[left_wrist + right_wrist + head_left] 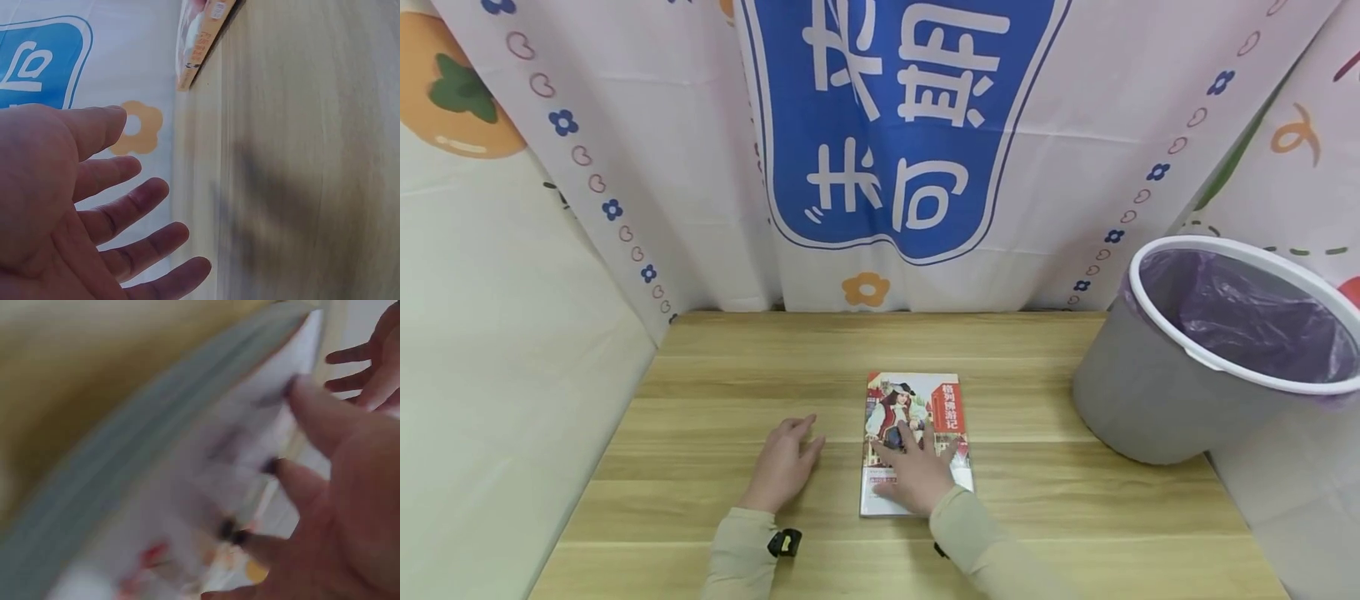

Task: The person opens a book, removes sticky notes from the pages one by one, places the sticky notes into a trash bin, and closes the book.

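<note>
A paperback book (917,400) with an illustrated cover and a red title block lies face up on the wooden table (737,383). Over the lower half of its cover my right hand (917,475) is spread, fingers apart; in the right wrist view the fingertips meet or hover just at the cover (187,506), which is blurred. To the left of the book, apart from it, my left hand (784,465) is held with loose fingers and nothing in it. The left wrist view shows that hand (94,206) with fingers extended and the book's spine (203,40) beyond.
A grey waste bin (1150,383) with a white rim and purple liner stands at the table's right side. Printed white cloth (700,167) with a blue panel hangs behind the table's back edge. A pale wall (497,333) borders the left.
</note>
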Action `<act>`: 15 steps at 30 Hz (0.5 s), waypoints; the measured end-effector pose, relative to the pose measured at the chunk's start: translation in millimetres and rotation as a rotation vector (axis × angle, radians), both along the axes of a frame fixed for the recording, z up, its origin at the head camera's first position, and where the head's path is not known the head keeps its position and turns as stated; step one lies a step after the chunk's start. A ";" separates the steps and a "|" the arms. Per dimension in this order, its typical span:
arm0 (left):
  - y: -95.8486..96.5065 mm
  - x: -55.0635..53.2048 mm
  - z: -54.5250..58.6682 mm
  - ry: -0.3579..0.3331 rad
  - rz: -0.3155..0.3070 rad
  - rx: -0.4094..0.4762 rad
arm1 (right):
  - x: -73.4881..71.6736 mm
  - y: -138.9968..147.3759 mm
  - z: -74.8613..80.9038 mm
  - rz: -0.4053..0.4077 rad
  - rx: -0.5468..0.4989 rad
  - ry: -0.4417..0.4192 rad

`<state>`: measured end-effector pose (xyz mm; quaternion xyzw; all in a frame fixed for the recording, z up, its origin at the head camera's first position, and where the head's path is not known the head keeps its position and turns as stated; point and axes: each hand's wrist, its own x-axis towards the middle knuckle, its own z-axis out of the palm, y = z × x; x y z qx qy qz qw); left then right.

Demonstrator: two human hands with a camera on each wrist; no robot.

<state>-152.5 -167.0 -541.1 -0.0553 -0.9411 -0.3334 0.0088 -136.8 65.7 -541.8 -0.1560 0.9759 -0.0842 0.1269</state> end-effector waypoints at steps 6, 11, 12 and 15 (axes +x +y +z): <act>2.2 3.6 -3.8 0.088 -0.044 -0.112 | 9.0 16.5 -14.4 0.079 -0.072 0.006; 10.4 10.3 -5.6 0.146 -0.108 -0.196 | 8.7 19.7 -19.5 0.074 -0.082 0.035; 11.7 11.8 -5.9 0.140 -0.116 -0.212 | 8.0 20.7 -20.3 0.075 -0.086 0.037; 13.6 15.7 -8.4 0.085 -0.149 -0.282 | 6.0 26.1 -19.5 0.078 -0.118 0.036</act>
